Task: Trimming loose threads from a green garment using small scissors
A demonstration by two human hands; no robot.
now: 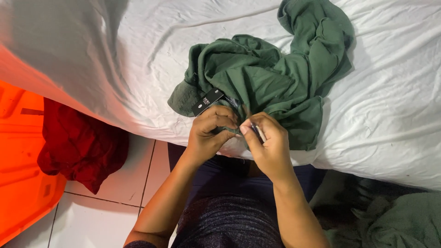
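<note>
The bed (pixel 138 50), covered by a white sheet, fills the upper part of the frame; its near edge runs diagonally from the left side down to the lower right. An orange plastic container (pixel 18 183) occupies the lower left, with a red cloth (pixel 78 147) draped over its side. White floor tiles (pixel 92 216) show below the bed edge. A second greenish cloth (pixel 404 220) lies at the lower right.

The green garment (pixel 275 78) lies crumpled on the bed at upper centre, its long axis running from the upper right down toward the hands. A black tag (pixel 206 101) hangs at its lower left fold, just above the left hand.

Both hands meet at the frame centre, on the garment's near edge where it overhangs the bed. The left hand (pixel 209 135) is closed, pinching a fold of the fabric. The right hand (pixel 268 142) is closed on the same edge and holds a thin, pale, rod-like item (pixel 260 133); what it is cannot be told. The hands touch at the fingertips. Open sheet lies left and right of the garment.
</note>
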